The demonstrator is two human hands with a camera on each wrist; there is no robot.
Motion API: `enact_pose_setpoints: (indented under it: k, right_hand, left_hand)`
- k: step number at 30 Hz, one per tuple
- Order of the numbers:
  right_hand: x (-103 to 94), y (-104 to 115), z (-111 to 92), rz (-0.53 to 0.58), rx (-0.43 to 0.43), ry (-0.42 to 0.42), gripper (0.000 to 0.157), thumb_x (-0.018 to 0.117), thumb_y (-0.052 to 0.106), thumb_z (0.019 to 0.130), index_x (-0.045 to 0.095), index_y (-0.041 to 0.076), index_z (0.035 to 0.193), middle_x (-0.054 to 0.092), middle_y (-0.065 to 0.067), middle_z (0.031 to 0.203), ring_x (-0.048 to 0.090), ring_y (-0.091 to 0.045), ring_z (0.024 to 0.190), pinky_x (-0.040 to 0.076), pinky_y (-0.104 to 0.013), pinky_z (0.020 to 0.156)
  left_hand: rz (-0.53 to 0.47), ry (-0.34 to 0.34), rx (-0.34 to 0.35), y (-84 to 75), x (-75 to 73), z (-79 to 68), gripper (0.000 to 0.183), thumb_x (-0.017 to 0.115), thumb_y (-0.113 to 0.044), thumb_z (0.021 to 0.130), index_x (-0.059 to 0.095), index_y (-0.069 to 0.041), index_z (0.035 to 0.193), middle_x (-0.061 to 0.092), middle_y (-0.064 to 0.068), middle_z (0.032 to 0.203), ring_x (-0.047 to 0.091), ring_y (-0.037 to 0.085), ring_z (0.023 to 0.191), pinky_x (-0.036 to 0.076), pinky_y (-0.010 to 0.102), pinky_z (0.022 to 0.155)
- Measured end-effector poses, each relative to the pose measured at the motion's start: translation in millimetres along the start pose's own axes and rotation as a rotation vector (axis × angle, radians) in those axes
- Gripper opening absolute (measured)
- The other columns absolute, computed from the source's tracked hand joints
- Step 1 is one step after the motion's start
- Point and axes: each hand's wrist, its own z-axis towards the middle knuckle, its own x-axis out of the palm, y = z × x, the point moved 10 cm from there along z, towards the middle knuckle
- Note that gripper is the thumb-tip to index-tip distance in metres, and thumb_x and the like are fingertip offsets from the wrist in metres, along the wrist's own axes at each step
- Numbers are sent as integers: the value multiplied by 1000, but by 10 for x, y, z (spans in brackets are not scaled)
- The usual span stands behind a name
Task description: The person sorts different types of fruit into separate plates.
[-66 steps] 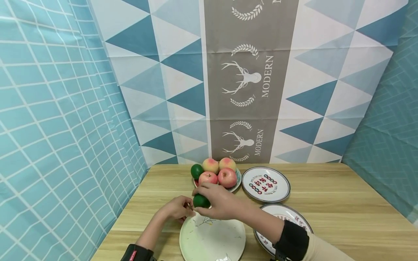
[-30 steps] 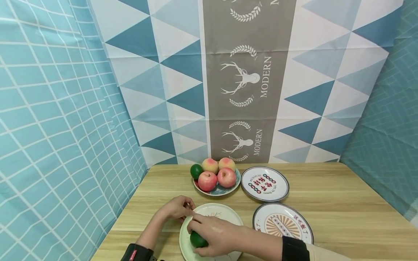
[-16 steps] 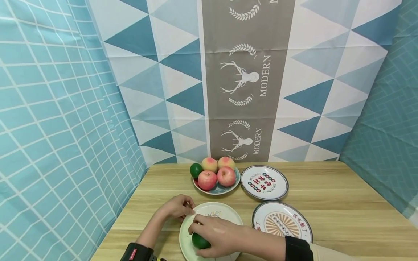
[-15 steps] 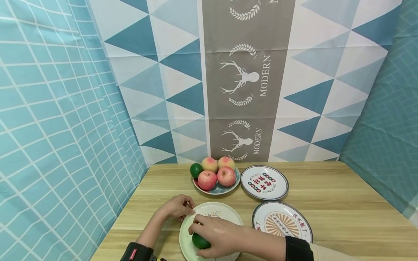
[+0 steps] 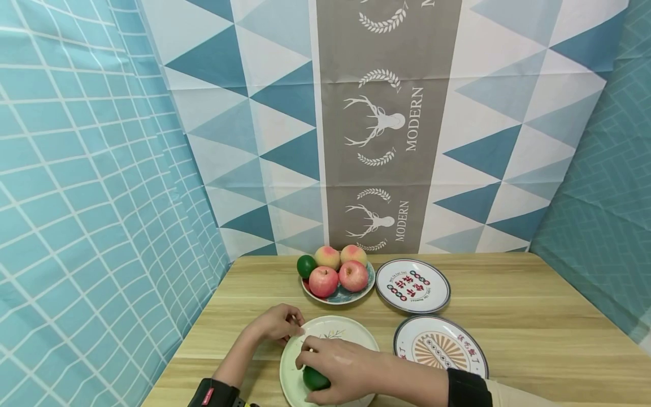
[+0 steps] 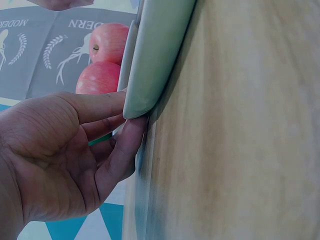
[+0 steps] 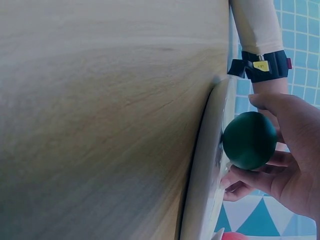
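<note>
My right hand (image 5: 342, 367) curls round a smooth dark green fruit (image 5: 315, 380), low over the pale green plate (image 5: 291, 377) at the front. In the right wrist view the green fruit (image 7: 249, 141) sits right at the plate's face, between thumb and fingers. At the plate's far left edge, my left hand (image 5: 277, 323) pinches the rim. The left wrist view shows the thumb on one side of the plate (image 6: 159, 55) and fingers tucked under it. The right hand covers part of the plate's sprig pattern.
Behind stands a bluish plate (image 5: 342, 297) with two red apples (image 5: 323, 281), two peaches (image 5: 327, 257) and another green fruit (image 5: 306, 266). Two white dark-rimmed plates lie to the right, a back one (image 5: 413, 286) and a front one (image 5: 468, 350). A tiled-pattern cloth (image 5: 91, 226) borders the left.
Since the earliest frame, my right hand has brought the green fruit down and nearer over the plate. Lately it has shifted slightly right. My left hand stays at the rim.
</note>
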Motion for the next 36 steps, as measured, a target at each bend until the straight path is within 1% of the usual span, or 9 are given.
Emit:
enact_pose_setpoints:
  k: [4, 8, 11, 18, 23, 25, 30, 32, 36]
  right_hand:
    - [-23, 7, 4, -21, 11, 12, 48, 69, 52, 100, 62, 22, 137, 57, 5, 132, 57, 3, 106, 45, -10, 90]
    - [-46, 15, 10, -65, 8, 18, 54, 65, 56, 101, 60, 22, 143, 59, 4, 135, 59, -1, 115, 49, -17, 97]
    - [-64, 11, 5, -80, 7, 16, 57, 64, 58, 101, 60, 21, 144, 60, 3, 135, 60, -3, 119, 50, -21, 98]
    - [-142, -50, 15, -69, 19, -4, 59, 65, 60, 99, 61, 20, 143, 60, 7, 132, 57, 1, 116, 47, -17, 99]
    - [-222, -108, 30, -65, 37, -17, 60, 65, 62, 98, 61, 21, 143, 59, 7, 133, 57, -1, 118, 48, -19, 100]
    - [-263, -142, 37, -49, 51, -21, 61, 64, 62, 99, 61, 21, 144, 59, 7, 135, 58, -2, 118, 49, -21, 100]
    - [-422, -234, 73, -17, 67, -48, 59, 66, 59, 99, 61, 22, 144, 59, 4, 134, 59, -3, 113, 50, -21, 96]
    - [-503, -270, 87, -32, 76, -66, 57, 66, 58, 99, 62, 21, 142, 60, 4, 131, 60, -4, 111, 51, -22, 95]
    - [-673, -352, 116, -80, 112, -103, 53, 69, 53, 99, 64, 18, 139, 61, 3, 131, 61, -7, 115, 52, -25, 99]
  left_hand:
    - [0, 2, 3, -6, 2, -3, 5, 74, -4, 96, 70, -3, 98, 59, 6, 80, 56, 16, 63, 53, 30, 55]
    - [0, 5, -4, -3, 3, -1, 5, 74, -4, 96, 70, -3, 98, 59, 6, 79, 56, 16, 63, 53, 30, 55]
    - [1, 6, -10, 5, 3, 1, 5, 74, -4, 95, 70, -4, 98, 59, 5, 78, 55, 16, 62, 52, 29, 55]
    - [1, 6, -1, 5, 7, 7, 5, 74, -4, 95, 69, -3, 98, 59, 5, 78, 56, 16, 61, 52, 29, 55]
    - [-4, 12, 4, -5, 3, 10, 5, 72, -3, 96, 69, -1, 99, 58, 5, 78, 56, 16, 62, 51, 29, 55]
    - [-8, 16, 3, -6, 3, 9, 5, 72, -3, 95, 69, -2, 99, 58, 5, 78, 55, 17, 62, 51, 29, 55]
    - [-9, 13, 12, -3, 0, 4, 4, 74, -6, 96, 69, -5, 98, 58, 4, 79, 56, 17, 63, 51, 30, 56]
    - [-4, 7, 14, -4, -1, 2, 5, 74, -6, 96, 69, -5, 97, 57, 4, 79, 56, 17, 63, 52, 31, 56]
    - [-1, -2, 7, -3, -6, -2, 6, 74, -4, 96, 68, -2, 97, 57, 5, 80, 57, 18, 65, 53, 32, 57]
